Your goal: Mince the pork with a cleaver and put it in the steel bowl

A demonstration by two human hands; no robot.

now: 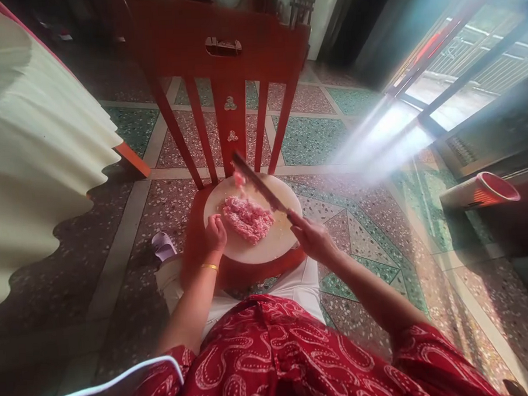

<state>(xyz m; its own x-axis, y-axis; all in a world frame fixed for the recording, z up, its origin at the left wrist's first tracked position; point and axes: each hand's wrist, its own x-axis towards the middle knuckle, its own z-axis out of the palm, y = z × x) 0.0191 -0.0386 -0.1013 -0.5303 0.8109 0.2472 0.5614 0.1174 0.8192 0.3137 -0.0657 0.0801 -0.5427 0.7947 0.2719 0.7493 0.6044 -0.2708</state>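
A round pale cutting board point(266, 255) lies on the seat of a reddish-brown wooden chair. A flattened heap of minced meat point(250, 219) sits on the middle of it, with a few bits up near the blade. My right hand point(313, 238) is closed around the handle of a knife point(263, 187), likely a cleaver seen nearly edge-on. Its blade is tilted above the far side of the meat and points away to the left. My left hand point(216, 233) is curled closed at the board's left edge, beside the meat; what its fingers hold, if anything, is hidden.
The chair's slatted back point(228, 100) rises just beyond the board. To the left hangs a cream tablecloth point(48, 166), and a lilac slipper point(163, 246) lies on the terrazzo floor. A bin-like container point(478, 191) stands at right. A white cable point(101, 387) crosses my left sleeve.
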